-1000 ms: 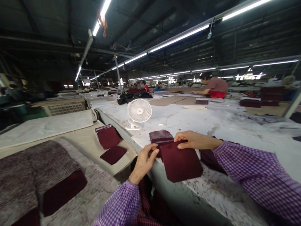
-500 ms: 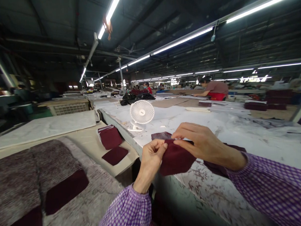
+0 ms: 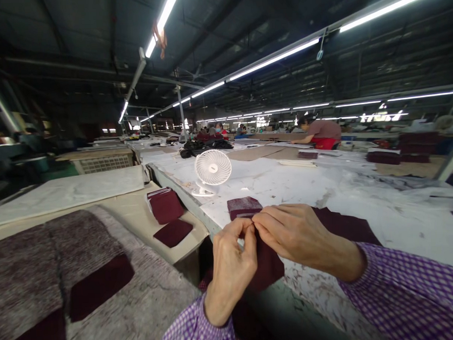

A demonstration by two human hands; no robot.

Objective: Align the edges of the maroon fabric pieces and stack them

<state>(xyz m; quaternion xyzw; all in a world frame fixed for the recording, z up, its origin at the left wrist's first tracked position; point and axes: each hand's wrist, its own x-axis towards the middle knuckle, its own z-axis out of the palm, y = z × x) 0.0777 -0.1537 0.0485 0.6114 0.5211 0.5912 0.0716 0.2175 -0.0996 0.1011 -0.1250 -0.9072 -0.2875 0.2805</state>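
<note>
A maroon fabric piece [image 3: 269, 265] hangs from my fingers over the near edge of the white table. My left hand [image 3: 235, 261] pinches its upper edge between thumb and fingers. Right beside it, my right hand [image 3: 293, 234] pinches the same edge, the fingertips of both hands meeting. Part of the cloth is hidden behind my hands. Just beyond them a maroon piece with a greyish speckled side [image 3: 244, 205] lies on the table. Under and past my right wrist, more maroon fabric [image 3: 345, 225] is spread out.
A white clip fan [image 3: 212, 168] stands on the white table [image 3: 256, 176]. To the left, a stack of maroon pieces [image 3: 165, 207] and a single piece [image 3: 172, 233] lie on a beige board. Dark maroon panels [image 3: 102, 286] rest on speckled cloth. A co-worker [image 3: 324, 132] bends over the table farther back.
My hands have come together and lower, with the right hand moving left to the left hand's fingertips. The maroon piece now hangs lower, uncovering more of the fabric on the table.
</note>
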